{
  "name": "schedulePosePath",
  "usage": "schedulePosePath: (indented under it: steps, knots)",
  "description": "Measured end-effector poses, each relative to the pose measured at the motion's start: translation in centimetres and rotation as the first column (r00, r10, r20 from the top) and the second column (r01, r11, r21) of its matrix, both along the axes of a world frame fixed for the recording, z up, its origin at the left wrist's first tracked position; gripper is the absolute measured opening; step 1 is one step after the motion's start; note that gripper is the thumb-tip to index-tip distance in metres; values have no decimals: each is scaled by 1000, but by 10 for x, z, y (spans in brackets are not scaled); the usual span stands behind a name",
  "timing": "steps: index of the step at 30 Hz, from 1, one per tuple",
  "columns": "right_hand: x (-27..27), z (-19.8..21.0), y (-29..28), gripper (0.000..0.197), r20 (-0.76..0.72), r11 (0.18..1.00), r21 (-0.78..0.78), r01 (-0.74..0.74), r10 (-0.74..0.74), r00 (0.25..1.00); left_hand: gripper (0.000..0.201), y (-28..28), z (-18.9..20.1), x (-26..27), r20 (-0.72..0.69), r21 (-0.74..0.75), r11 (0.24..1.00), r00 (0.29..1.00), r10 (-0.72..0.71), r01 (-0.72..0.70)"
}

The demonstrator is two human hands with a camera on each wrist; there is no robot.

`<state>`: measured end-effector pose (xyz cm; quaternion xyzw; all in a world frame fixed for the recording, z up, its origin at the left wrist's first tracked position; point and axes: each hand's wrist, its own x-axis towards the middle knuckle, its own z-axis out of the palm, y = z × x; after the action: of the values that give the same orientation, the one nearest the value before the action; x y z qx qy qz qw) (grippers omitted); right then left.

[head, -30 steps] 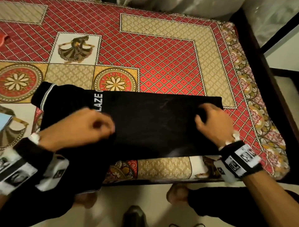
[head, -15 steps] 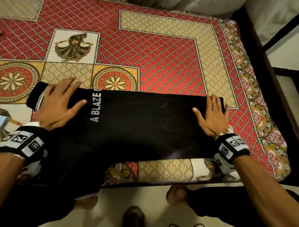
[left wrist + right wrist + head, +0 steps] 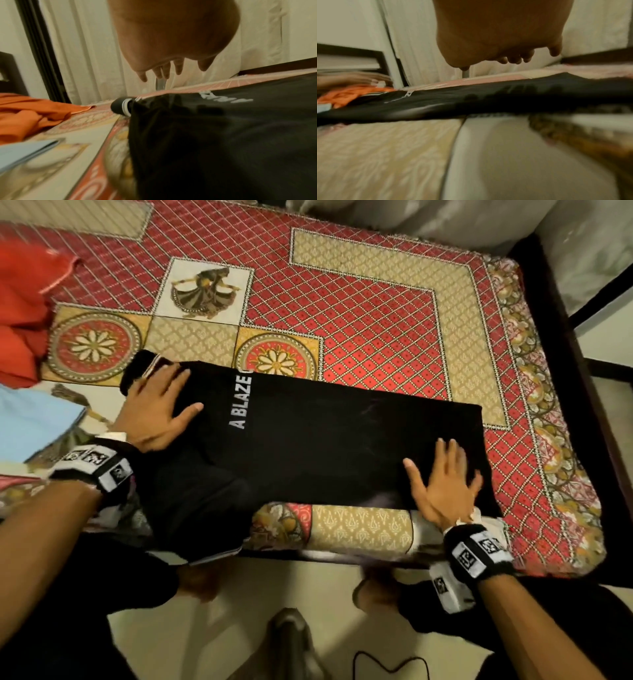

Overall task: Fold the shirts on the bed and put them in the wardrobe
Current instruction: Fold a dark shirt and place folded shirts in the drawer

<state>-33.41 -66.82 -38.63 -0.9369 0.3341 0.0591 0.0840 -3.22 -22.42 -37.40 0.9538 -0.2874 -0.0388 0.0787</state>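
A black shirt (image 3: 325,440) with white lettering lies folded lengthwise along the near edge of the bed (image 3: 376,313); one sleeve hangs over the edge at the lower left. My left hand (image 3: 156,410) lies flat with spread fingers at the shirt's collar end, by a striped cuff (image 3: 122,108). My right hand (image 3: 445,484) is flat, fingers straight, over the shirt's right end near the hem. The wrist views show both palms (image 3: 171,40) (image 3: 501,31) a little above the black shirt (image 3: 223,135) (image 3: 471,102), fingers extended.
An orange-red garment (image 3: 20,313) (image 3: 30,112) lies crumpled at the bed's left. A light blue folded cloth (image 3: 30,426) (image 3: 22,151) sits near the left edge. A dark bed frame (image 3: 561,337) runs along the right. My feet (image 3: 373,590) stand on the pale floor.
Both hands went from curled on the cloth to flat on it. The right hand has slid toward me along the hem end. The orange garment has come into view.
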Motion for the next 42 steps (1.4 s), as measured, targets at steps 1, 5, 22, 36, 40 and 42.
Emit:
schedulePosePath:
  steps: [1, 5, 22, 36, 40, 42]
  knots:
    - [-12, -7, 0, 103, -27, 998, -7, 68, -68, 997, 94, 11, -7, -3, -42, 65, 997, 998, 43, -40]
    - [-28, -17, -15, 113, -100, 991, -61, 116, -122, 988, 98, 27, -10, -6, -79, 82, 993, 993, 87, -80]
    - [38, 22, 321, 43, 137, 693, 663, 282, -483, 865, 38, 54, 1, -77, -520, -278, 596, 639, 566, -754]
    - [31, 21, 328, 32, -26, 503, 793, 345, -537, 843, 61, 48, -1, -78, -66, -214, 971, 993, 97, -109]
    - [26, 26, 330, 36, -61, 332, 879, 343, -635, 770, 57, 53, 1, -83, -141, -284, 938, 976, 164, -199]
    - [25, 27, 329, 40, -79, 238, 923, 302, -651, 755, 46, 55, 13, -88, -183, -437, 825, 934, 307, -357]
